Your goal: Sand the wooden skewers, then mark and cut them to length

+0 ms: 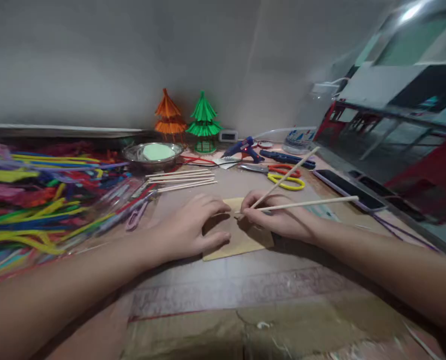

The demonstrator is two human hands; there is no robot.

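My right hand [270, 212] is closed on two thin pale wooden sticks [288, 174], which cross near the fingertips and fan out to the right. A dark tip shows under those fingers, too small to make out. Below the hand lies a yellowish square of card [230, 248]. My left hand [196, 222] rests at the card's left edge, its thumb and fingers apart and nothing between them. Several more wooden sticks [185, 177] lie side by side just beyond the left hand.
Colourful pipe cleaners [31, 210] heap up on the left, beside a metal bowl [153, 152]. Behind stand an orange tree [168, 117] and a green tree [203, 120]. A blue glue gun [241, 148], scissors [286, 181], pliers [288, 159] and a phone [350, 189] lie right.
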